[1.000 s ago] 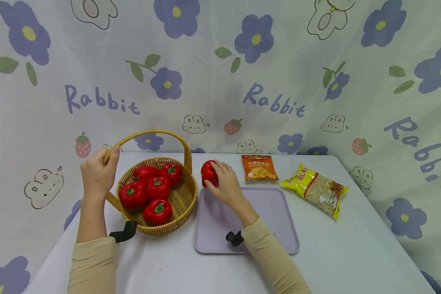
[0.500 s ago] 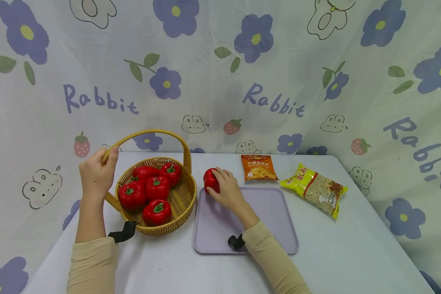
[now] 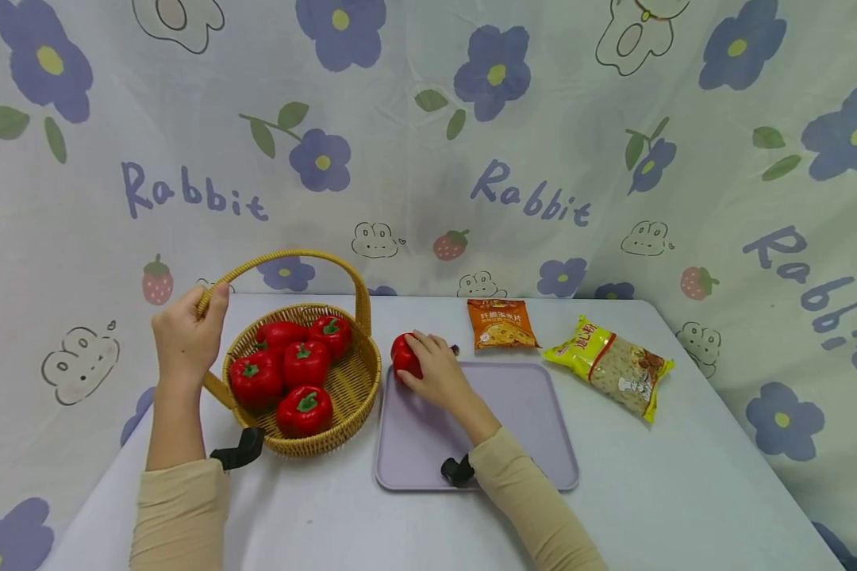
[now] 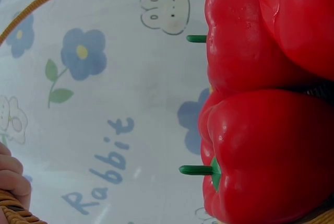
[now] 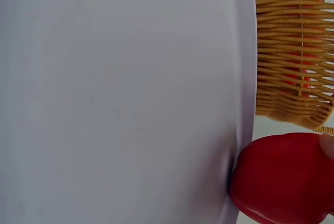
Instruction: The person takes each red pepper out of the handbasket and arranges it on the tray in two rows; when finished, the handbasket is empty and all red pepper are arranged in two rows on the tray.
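Observation:
My left hand grips the yellow woven handle of a wicker basket. Inside the basket lie several red bell peppers with green stems; the left wrist view shows some of these peppers close up. Over the far left corner of a pale purple tray, my right hand holds another red bell pepper, fingers on top and thumb at its near side. In the right wrist view this pepper overlaps the tray's rim.
An orange snack packet lies behind the tray. To the right is a yellow, partly see-through food bag. A small dark tip shows just past my right fingers. A printed curtain hangs behind the white table.
My right hand has brought the pepper slightly nearer, from behind the tray to its far left corner. A small dark tip now shows beyond the fingers. The left hand keeps its hold.

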The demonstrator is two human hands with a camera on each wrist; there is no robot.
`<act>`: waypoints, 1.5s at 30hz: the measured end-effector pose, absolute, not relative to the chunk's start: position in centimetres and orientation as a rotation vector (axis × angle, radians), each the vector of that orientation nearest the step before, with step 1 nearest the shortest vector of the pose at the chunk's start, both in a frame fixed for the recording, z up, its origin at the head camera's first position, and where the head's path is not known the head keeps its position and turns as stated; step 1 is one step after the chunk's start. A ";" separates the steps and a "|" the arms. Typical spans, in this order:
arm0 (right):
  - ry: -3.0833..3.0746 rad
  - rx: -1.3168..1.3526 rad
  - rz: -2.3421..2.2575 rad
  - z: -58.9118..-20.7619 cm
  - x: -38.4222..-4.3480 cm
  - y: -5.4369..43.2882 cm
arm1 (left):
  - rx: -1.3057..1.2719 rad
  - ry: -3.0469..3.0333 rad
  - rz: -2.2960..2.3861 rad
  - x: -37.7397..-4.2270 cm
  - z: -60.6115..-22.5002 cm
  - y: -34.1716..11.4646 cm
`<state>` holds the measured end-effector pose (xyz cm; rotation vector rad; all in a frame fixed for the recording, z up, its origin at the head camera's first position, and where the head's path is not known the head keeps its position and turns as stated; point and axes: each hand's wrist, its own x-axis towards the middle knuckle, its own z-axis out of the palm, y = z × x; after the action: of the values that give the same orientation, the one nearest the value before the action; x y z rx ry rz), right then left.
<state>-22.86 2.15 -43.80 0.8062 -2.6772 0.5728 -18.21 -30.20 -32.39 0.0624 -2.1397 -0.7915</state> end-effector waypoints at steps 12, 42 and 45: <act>-2.682 0.840 0.543 -43.6 -22.6 1.5 | 0.058 -2.128 -0.777 -18.3 -32.3 -30.3; -2.503 0.937 0.547 -42.7 -22.3 1.3 | 0.063 -2.109 -0.801 -18.0 -32.1 -30.1; -2.497 0.961 0.542 -42.2 -22.1 0.9 | 0.059 -2.101 -0.807 -18.0 -32.2 -30.1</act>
<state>-22.13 0.92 -42.19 0.9605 -2.4970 0.5421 -18.02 -30.06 -32.18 0.0592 -2.1008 -0.8070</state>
